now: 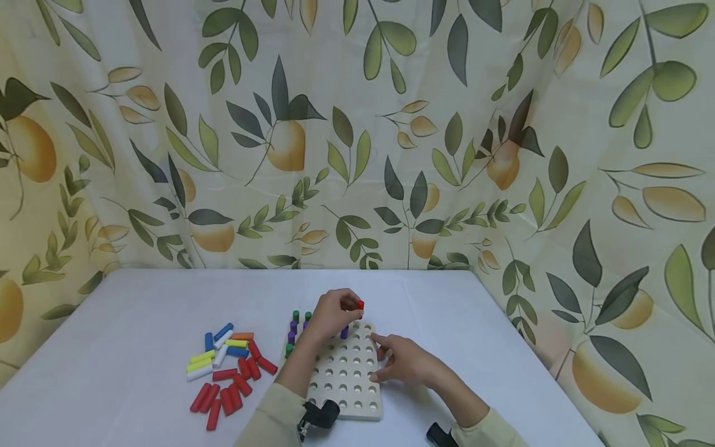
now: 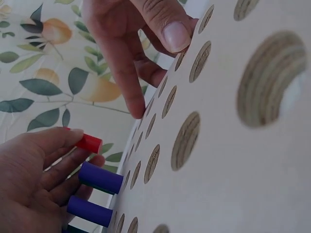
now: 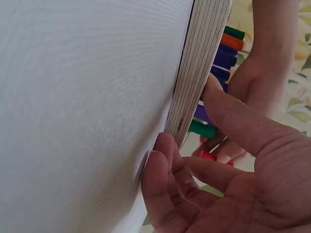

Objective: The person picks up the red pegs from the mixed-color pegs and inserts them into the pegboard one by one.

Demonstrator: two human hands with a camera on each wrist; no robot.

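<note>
My left hand point(image 1: 334, 315) pinches a red peg point(image 1: 360, 305) between thumb and fingertips, just above the far right part of a pale wooden pegboard point(image 1: 347, 412). In the left wrist view the red peg point(image 2: 90, 143) is close beside two standing purple pegs point(image 2: 101, 178). My right hand point(image 1: 410, 361) holds the board's right edge, its thumb point(image 3: 233, 111) on the top edge and its other fingers bent at the side, near the cloth. Green pegs point(image 1: 295, 315) and purple pegs stand upright in holes at the board's far left, partly hidden by my left forearm.
Left of the board lie loose pegs: several red pegs point(image 1: 226, 400), blue pegs point(image 1: 223, 331), yellow pegs point(image 1: 202, 357), white pegs point(image 1: 199, 372) and an orange peg point(image 1: 242, 336). A white cloth point(image 1: 139, 347) covers the table. A leaf-and-fruit patterned curtain point(image 1: 357, 186) hangs behind it.
</note>
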